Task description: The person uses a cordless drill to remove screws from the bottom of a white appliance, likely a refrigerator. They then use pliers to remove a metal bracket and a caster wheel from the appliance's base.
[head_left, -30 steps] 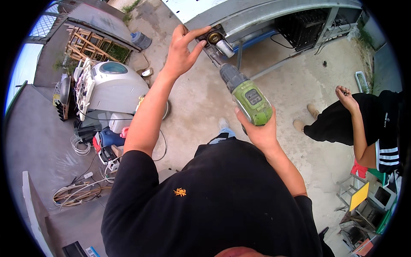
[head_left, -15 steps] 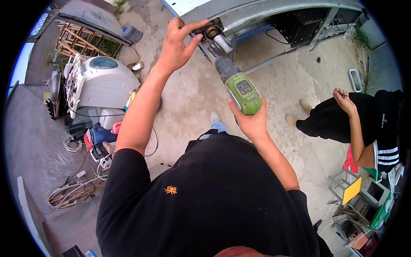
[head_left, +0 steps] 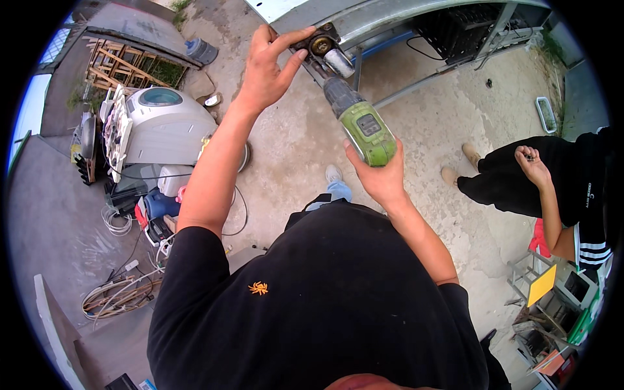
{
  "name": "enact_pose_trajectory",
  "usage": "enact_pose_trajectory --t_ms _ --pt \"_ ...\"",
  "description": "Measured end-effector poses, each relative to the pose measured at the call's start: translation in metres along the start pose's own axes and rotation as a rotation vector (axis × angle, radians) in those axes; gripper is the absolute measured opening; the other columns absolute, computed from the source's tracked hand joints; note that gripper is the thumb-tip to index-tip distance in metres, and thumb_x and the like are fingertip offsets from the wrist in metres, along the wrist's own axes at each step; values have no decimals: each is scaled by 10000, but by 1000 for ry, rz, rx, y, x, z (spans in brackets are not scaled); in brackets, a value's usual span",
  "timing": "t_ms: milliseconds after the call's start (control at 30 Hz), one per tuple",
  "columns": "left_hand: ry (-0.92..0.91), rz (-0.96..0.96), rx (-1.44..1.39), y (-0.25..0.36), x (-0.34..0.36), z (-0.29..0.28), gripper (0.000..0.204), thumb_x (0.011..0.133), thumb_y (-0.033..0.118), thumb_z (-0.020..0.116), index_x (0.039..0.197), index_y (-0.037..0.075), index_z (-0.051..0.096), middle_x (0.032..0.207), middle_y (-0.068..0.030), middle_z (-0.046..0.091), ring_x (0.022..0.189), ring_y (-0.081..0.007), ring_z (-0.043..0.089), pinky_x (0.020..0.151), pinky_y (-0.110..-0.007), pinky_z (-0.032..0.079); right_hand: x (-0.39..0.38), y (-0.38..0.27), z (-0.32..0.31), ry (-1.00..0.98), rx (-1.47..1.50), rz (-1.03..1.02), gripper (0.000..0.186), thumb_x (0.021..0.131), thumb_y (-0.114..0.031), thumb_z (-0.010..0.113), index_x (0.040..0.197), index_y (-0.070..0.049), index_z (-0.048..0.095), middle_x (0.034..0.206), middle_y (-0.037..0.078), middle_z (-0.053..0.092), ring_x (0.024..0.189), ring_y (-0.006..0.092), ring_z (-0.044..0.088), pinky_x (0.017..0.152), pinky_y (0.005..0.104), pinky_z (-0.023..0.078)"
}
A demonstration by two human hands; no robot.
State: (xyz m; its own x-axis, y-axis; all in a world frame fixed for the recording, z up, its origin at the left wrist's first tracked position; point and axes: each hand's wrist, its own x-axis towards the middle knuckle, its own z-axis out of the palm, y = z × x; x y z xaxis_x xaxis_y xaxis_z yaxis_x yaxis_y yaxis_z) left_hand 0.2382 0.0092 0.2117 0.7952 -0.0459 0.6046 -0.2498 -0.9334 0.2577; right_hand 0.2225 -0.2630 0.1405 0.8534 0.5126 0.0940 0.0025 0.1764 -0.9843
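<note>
My right hand is wrapped round the handle of a green and grey cordless drill. The drill points away from me, its front end just below a metal frame's corner; the bit is hard to make out. At that corner sits a dark bearing block with a round brass-coloured centre. Beside it is a short silver cylinder. My left hand grips the block's left side, with index finger along the top edge and thumb lower down. The other fingers are curled back.
A metal-framed bench spans the far side. On the right stands another person, one hand raised, near a stool with a yellow panel. Leftward lie a white rounded machine, coiled cables and wooden pallets.
The drill and my right hand have shifted slightly up and left in the picture. My left hand stays on the block. The view has moved a little.
</note>
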Motion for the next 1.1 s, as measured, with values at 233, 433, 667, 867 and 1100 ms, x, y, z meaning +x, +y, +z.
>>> enact_pose_trajectory --t_ms 233,433,667,867,1100 --pt "-2 2 20 -8 0 1 410 907 102 727 1315 144 719 1097 -104 653 906 -233 506 876 -347 448 3 7 3 19 -46 -63 535 775 37 769 1287 48 616 1070 141 732 1006 188 694 910 327 525" --pt "-21 -38 1 -11 2 2 413 907 66 716 1313 142 718 1149 -107 653 989 -246 550 930 -354 458 9 9 2 -44 -41 -84 552 775 42 764 1303 60 601 1079 155 728 1018 205 699 913 338 526" --pt "59 25 -30 -20 0 5 438 854 105 762 1275 227 749 896 -74 445 845 -250 430 785 -360 417 7 14 3 -50 13 -8 532 790 35 755 1298 50 599 1093 121 715 1025 178 674 918 322 517" --pt "11 -3 4 -19 1 -3 431 880 94 742 1299 195 733 985 -68 587 889 -234 477 836 -348 425 2 2 -5 -88 16 49 486 788 43 757 1254 38 619 1097 105 700 1036 158 650 922 319 509" --pt "0 -7 13 -13 -1 -1 448 874 78 739 1306 195 730 1028 -77 612 865 -223 440 814 -341 409 6 -6 -4 -89 -16 -3 469 783 42 766 1231 37 628 1089 102 696 1020 157 648 911 317 509"
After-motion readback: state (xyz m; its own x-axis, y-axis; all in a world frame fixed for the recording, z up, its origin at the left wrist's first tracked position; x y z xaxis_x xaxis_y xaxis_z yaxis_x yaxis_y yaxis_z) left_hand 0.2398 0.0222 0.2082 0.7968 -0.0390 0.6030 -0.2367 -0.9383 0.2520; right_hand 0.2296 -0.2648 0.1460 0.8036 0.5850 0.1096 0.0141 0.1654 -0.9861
